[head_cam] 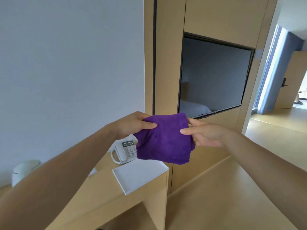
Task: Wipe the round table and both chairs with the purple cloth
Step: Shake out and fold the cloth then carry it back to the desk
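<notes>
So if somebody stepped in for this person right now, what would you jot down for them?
Left hand pinches the purple cloth at its upper left; right hand pinches its right edge. The cloth hangs folded in the air between them, above a wooden desk with a phone and a white tray.
Done: cloth in hand.
Left: the round table and both chairs are out of view; find them and wipe each.

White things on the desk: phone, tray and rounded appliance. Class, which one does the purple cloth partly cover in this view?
The telephone: the purple cloth overlaps its right edge. The tray and rounded appliance show uncovered.
</notes>
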A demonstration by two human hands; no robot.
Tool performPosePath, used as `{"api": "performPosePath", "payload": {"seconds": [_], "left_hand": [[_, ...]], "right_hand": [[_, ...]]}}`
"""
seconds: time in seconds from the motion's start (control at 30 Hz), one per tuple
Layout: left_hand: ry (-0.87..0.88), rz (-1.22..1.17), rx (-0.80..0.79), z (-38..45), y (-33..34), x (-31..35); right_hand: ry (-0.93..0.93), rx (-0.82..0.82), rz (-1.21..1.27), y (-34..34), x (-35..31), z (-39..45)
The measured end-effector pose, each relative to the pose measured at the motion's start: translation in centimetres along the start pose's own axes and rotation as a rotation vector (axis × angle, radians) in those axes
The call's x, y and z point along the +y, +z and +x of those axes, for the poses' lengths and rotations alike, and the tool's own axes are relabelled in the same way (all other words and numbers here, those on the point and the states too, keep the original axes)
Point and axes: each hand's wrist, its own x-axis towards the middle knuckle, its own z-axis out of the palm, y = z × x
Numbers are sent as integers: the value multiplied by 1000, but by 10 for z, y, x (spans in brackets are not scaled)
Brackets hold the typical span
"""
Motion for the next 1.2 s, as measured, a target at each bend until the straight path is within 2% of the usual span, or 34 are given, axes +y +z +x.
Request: {"api": "performPosePath", "payload": {"seconds": [0.07,0.17,0.27,0.37,0.43,0.5,0.6,0.67,0.77,0.83,0.97,1.07,1.13,1.2], "left_hand": [[-37,36,-10,19,-5,-9],[-102,54,-11,40,-15,-37],[-208,-3,83,60,-26,-80],[-366,-365,169,79,-39,-137],[-415,-682,137,92,-43,-171],[-393,-813,94,104,-40,-202],[-377,-783,109,122,-33,-240],[-410,-773,181,131,-27,-262],[-466,-690,360,140,-18,-288],[-513,-604,450,142,-9,-304],[-635,-539,526,142,19,-344],[-743,-595,545,153,35,-379],[-818,-608,563,166,42,-403],[-889,-556,589,177,48,-427]], "right_hand": [[2,11,37,-9,7,36],[-111,148,-30,-19,30,97],[-192,120,-44,-19,61,150],[-173,148,108,-13,89,200],[-133,164,191,-12,100,234],[-92,178,237,-14,106,262],[-21,196,230,-21,117,297],[37,220,141,-23,130,314],[-2,281,-328,-27,161,336],[-22,253,-522,-27,183,345],[19,202,-599,-29,234,362],[55,175,-626,-32,266,390],[133,164,-616,-36,288,418],[288,111,-589,-40,311,444]]}}
